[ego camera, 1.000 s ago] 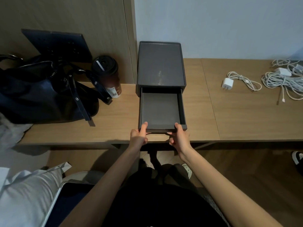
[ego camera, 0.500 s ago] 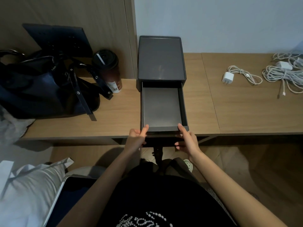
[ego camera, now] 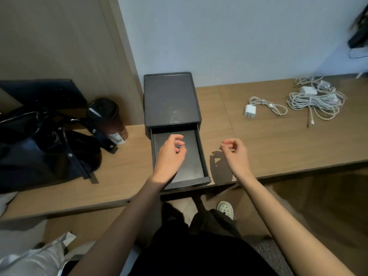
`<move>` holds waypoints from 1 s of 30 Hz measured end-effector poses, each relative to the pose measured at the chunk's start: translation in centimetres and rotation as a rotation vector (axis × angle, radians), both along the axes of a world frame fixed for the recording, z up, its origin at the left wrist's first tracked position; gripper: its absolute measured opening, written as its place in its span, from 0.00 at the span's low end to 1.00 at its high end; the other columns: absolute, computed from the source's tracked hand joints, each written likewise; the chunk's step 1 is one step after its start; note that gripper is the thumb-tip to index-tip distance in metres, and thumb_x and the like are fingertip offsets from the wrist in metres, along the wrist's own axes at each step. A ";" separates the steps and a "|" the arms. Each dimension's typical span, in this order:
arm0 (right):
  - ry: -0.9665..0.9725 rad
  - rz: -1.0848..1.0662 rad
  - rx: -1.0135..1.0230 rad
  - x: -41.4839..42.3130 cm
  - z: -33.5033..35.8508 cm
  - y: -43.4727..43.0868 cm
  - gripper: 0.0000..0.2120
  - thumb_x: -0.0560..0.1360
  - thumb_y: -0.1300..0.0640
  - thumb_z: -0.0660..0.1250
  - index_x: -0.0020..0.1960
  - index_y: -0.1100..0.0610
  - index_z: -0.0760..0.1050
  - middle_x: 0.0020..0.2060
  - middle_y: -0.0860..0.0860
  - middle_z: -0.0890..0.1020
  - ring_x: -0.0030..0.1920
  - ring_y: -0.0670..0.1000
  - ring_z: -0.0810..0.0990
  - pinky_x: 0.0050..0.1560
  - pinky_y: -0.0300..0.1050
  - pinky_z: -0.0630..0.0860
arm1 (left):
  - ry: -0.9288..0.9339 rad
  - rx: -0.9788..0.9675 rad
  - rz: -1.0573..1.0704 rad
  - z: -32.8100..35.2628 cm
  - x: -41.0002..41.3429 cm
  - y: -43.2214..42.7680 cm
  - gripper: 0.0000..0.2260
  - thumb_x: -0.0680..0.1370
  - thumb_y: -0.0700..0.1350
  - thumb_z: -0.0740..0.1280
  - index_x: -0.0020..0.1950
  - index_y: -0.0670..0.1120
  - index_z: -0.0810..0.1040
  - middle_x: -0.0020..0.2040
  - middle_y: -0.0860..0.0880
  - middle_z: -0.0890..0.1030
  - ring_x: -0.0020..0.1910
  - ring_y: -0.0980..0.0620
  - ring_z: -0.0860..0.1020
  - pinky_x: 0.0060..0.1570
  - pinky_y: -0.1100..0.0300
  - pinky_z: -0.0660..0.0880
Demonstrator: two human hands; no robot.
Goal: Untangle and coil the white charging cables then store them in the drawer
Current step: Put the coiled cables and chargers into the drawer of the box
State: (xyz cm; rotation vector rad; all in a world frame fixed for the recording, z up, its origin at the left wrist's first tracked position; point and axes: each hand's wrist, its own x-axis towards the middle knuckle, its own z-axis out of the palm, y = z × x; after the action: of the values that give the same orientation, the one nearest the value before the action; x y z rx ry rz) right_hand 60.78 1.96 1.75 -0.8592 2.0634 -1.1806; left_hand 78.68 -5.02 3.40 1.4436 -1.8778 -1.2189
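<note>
Closest to us, at the bottom left, lies a white pillow (ego camera: 33,259). A pale slipper (ego camera: 225,210) stands on the wooden floor (ego camera: 318,206) below the worktop's near edge. The long, light-wood worktop (ego camera: 278,144) runs across the whole room, with a seam right of centre.

The drawer (ego camera: 191,166) of a dark grey box (ego camera: 171,98) is pulled out towards us, its front reaching about to that near edge, and we see nothing in it. The left hand (ego camera: 169,154) hovers over the open drawer. Its fingers (ego camera: 178,137) are loosely curled and released, grasping nothing. The right hand (ego camera: 236,151) hangs above the bare wood just right of the drawer, fingers likewise slack and empty, and throws a shadow on the worktop.

To the left, a dark blue bag (ego camera: 39,148) slumps with its straps spread. A dark lidded cup (ego camera: 108,120) stands just behind it, and a black panel (ego camera: 43,92) leans against the wood-clad wall (ego camera: 59,36).

Far right we find the white cables, well apart from the drawer and from both hands. One charger cable (ego camera: 264,107), knotted loosely, lies with its plug adapter. Beyond it sits a larger tangled bundle (ego camera: 316,100) with one end trailing towards us.

A pale plain wall (ego camera: 239,36) closes the room behind the box, and something dark that we cannot identify hangs at its top right corner.
</note>
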 end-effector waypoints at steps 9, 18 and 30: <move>0.148 -0.036 -0.004 -12.8 0.4 -3.0 0.05 0.76 0.61 0.65 0.51 0.54 0.75 0.44 0.48 0.79 0.44 0.49 0.77 0.47 0.46 0.72 | -0.079 -0.059 -0.326 0.7 -14.9 -4.1 0.19 0.80 0.43 0.59 0.72 0.49 0.65 0.64 0.49 0.74 0.57 0.52 0.75 0.61 0.53 0.71; 0.301 0.098 0.126 -28.5 -0.2 -7.1 0.11 0.78 0.58 0.62 0.58 0.56 0.79 0.52 0.53 0.81 0.51 0.52 0.78 0.57 0.48 0.73 | -0.165 0.057 -0.262 -1.8 -30.5 -9.5 0.20 0.80 0.43 0.61 0.72 0.44 0.66 0.67 0.44 0.72 0.62 0.47 0.75 0.63 0.56 0.69; 0.545 0.529 0.258 -36.3 -6.0 -14.8 0.15 0.80 0.56 0.60 0.65 0.58 0.74 0.61 0.55 0.77 0.62 0.56 0.71 0.62 0.47 0.66 | -0.203 0.289 -0.020 -8.2 -35.9 -11.9 0.43 0.57 0.65 0.65 0.67 0.42 0.73 0.59 0.43 0.80 0.58 0.46 0.78 0.60 0.50 0.73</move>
State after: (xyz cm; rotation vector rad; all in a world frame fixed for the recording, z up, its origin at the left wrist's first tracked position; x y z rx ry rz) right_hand 24.43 -12.83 -4.22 -1.5953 2.1193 -0.4093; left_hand 42.77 -16.97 -4.80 1.7627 -1.9080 -1.4483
